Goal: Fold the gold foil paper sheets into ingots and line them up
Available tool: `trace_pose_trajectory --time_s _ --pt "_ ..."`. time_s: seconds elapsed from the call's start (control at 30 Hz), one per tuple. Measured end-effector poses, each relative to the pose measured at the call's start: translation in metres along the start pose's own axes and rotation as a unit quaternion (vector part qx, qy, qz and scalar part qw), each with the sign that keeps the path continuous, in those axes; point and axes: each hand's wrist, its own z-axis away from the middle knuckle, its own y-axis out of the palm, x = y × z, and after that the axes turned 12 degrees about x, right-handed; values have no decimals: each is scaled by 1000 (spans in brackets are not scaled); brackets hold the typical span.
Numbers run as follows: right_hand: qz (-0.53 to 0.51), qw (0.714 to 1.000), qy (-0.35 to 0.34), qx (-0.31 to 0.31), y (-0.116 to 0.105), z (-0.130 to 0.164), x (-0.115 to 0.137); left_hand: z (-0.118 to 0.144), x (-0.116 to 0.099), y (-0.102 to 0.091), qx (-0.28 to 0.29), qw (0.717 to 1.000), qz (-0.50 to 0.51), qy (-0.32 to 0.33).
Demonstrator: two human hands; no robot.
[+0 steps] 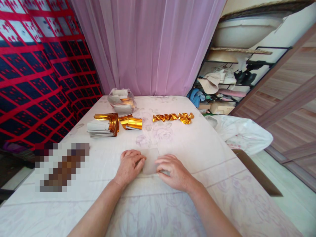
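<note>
A small pale grey sheet of paper [151, 161] lies on the tablecloth between my hands. My left hand [130, 166] is at its left edge, fingers curled and thumb pressed toward them. At the right edge my right hand [174, 171] pinches the sheet between thumb and fingers. Farther off to the left lies a stack of gold foil paper [102, 126] with grey backs, its sheets bent over. Beside it are more loose gold foil sheets [132, 123]. Several folded gold foil pieces [172, 118] form a row at the back right.
A clear plastic bag [121, 101] of rolled grey and gold paper stands at the table's back edge. A pixelated patch covers something at left. Beyond the table [153, 210] are a purple curtain [148, 46], a loaded shelf rack, a white plastic bag [247, 133] and a cardboard piece.
</note>
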Motion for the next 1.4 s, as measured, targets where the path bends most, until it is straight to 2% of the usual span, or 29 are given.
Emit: trace_pose_trajectory --time_s 0.1,0.27,0.4,0.53,0.7,0.8,0.9,1.0,1.07,1.13,1.4 --pt "-44 998 20 40 0 0 4 0 2 1 18 1000 15 20" --pt "-95 988 113 37 7 -2 1 -2 -2 -2 32 994 103 26" --pt "-57 987 149 -29 16 -6 -6 -2 -7 -7 40 985 169 21" --pt "-7 986 138 -88 22 -9 -11 -1 -10 -6 40 972 228 23" --pt "-4 984 108 -142 23 -9 -8 1 -17 2 -1 962 272 -15" --pt "-29 969 116 -217 23 -9 -7 1 -21 3 -39 951 305 -18" --pt "-93 940 163 -284 22 -8 -11 0 -21 1 -81 945 318 -17" --pt "-207 927 185 -251 22 -8 -17 0 -20 -2 -96 934 343 -33" --pt "-267 928 168 -198 21 -8 -17 0 -19 -3 -83 922 375 -51" --pt "-289 930 147 -172 20 -9 -16 0 -18 -3 -62 913 399 -62" --pt "-293 919 127 -229 21 -9 -11 0 -21 3 -18 891 444 -91"
